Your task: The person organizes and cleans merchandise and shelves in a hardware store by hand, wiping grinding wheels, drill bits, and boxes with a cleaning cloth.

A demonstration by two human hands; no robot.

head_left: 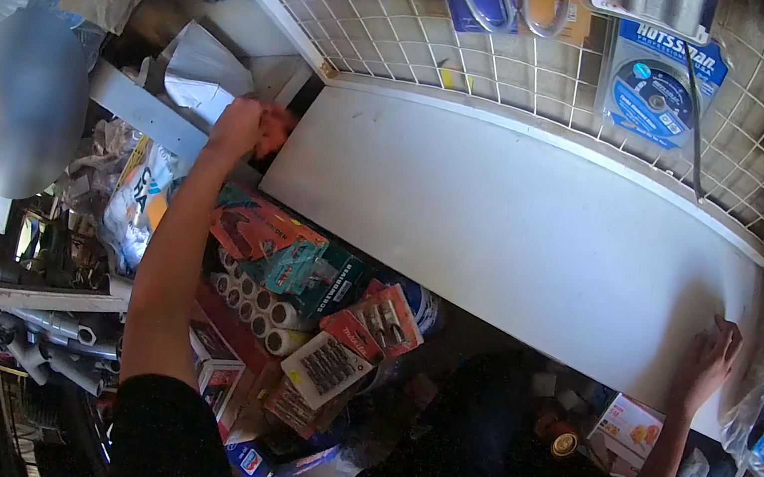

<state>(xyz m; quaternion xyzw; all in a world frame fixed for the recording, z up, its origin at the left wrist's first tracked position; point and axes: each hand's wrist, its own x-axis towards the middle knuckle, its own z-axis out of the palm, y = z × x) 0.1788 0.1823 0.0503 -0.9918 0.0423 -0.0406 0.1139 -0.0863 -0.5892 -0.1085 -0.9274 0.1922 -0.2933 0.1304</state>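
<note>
A long white board or shelf panel point(495, 227) lies across in front of me, below the wire grid. At its far left end my left hand point(239, 129) is closed around a reddish, cloth-like thing point(274, 131), partly hidden by the fingers. Next to that hand is a crumpled whitish sheet point(203, 72), above a pale metal strip point(146, 110). My right hand point(711, 362) rests on the panel near its right end, fingers bent and slightly apart, with nothing visible in them. A shadow falls on the panel beside it.
The wire grid point(531, 72) carries packaged goods, including a blue-carded cutting disc point(655, 87). Below the panel's front edge sit white rolls point(260, 304), carded drill bits point(327, 369) and red packs point(377, 319). Grey pipe fittings point(59, 356) fill a shelf at left.
</note>
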